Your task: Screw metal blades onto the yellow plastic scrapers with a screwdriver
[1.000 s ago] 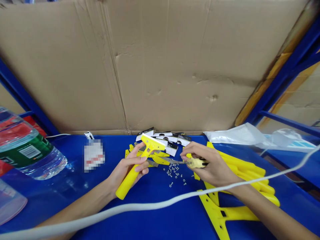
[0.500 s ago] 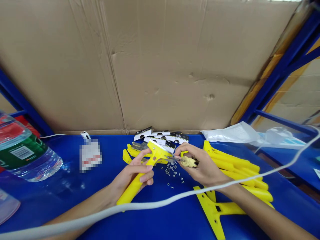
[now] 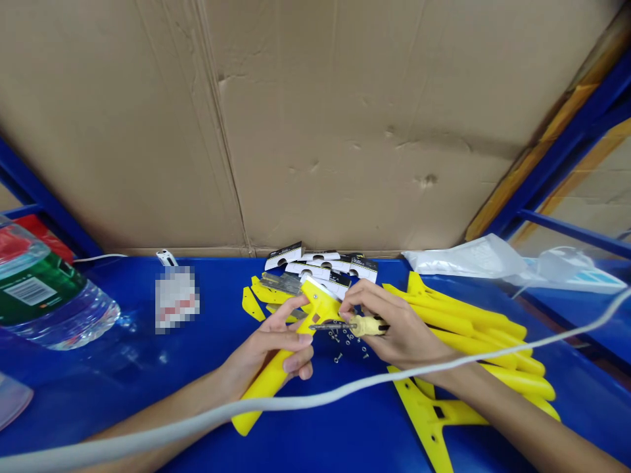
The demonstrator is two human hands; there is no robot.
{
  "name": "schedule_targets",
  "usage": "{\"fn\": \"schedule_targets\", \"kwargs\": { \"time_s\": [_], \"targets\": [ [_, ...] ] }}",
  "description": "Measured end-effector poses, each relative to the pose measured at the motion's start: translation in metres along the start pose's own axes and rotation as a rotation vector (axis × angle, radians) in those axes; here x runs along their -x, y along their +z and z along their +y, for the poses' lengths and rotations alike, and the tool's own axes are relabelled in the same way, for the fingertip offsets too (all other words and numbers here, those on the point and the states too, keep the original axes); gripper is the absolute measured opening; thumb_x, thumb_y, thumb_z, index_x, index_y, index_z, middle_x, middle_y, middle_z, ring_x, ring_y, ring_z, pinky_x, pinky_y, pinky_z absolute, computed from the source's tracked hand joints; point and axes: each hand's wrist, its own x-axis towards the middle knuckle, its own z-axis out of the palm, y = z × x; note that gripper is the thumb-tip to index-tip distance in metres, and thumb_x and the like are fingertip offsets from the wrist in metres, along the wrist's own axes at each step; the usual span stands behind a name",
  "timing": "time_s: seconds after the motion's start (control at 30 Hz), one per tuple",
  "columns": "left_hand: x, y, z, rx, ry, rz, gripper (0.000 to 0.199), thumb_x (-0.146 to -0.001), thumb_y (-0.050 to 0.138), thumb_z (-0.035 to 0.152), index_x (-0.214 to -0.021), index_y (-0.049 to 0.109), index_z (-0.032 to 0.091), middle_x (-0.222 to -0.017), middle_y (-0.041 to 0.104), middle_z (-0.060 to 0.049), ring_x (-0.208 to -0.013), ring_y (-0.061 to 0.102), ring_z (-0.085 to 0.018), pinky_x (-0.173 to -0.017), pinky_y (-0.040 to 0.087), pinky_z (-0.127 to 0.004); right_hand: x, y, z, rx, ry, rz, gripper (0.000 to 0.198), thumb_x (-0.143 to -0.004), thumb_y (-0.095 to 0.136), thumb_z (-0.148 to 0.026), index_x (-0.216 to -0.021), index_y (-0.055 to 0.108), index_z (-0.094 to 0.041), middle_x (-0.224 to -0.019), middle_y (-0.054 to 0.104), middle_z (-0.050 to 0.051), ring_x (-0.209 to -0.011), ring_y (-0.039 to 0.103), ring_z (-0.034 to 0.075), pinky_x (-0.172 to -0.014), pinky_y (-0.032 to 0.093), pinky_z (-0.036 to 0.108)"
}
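Observation:
My left hand [image 3: 280,355] is closed around the handle of a yellow scraper [image 3: 263,391], which is tilted with its wide head up and to the right. A pale metal blade edge shows along the head. In my right hand [image 3: 389,322] is a screwdriver [image 3: 367,326] with a pale yellow handle. Its shaft points left across the scraper's neck; whether the tip touches it I cannot tell. Thumb and fingertips of my right hand come together near the right end of the scraper's head; anything small between them is hidden. Loose screws and nuts [image 3: 338,358] lie below.
Several yellow scraper handles [image 3: 473,328] are piled at right. Small yellow plates [image 3: 252,304] and black-and-white blade sleeves [image 3: 315,268] lie behind my hands. A water bottle [image 3: 44,289] stands left. A white cable [image 3: 320,399] crosses in front; a plastic bag [image 3: 458,256] lies at back right.
The screwdriver's shaft has moved from the right end of the scraper's head down and left across its neck. The view has shifted slightly. Both hands keep their holds.

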Motion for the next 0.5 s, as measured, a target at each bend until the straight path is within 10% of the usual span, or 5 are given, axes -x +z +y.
{"fn": "schedule_targets", "kwargs": {
  "time_s": [0.5],
  "targets": [
    [-0.0047, -0.0038, -0.0048, 0.033, 0.033, 0.010, 0.069, -0.077, 0.087, 0.008, -0.136, 0.057, 0.028, -0.074, 0.058, 0.007, -0.048, 0.047, -0.006, -0.058, 0.046, -0.025, -0.0008, -0.0006, -0.0005, -0.069, 0.155, -0.005, 0.012, -0.098, 0.072, -0.013, -0.106, 0.071, -0.023, -0.108, 0.072, 0.006, -0.100, 0.068, 0.021, -0.091, 0.054, 0.036]
  ]
}}
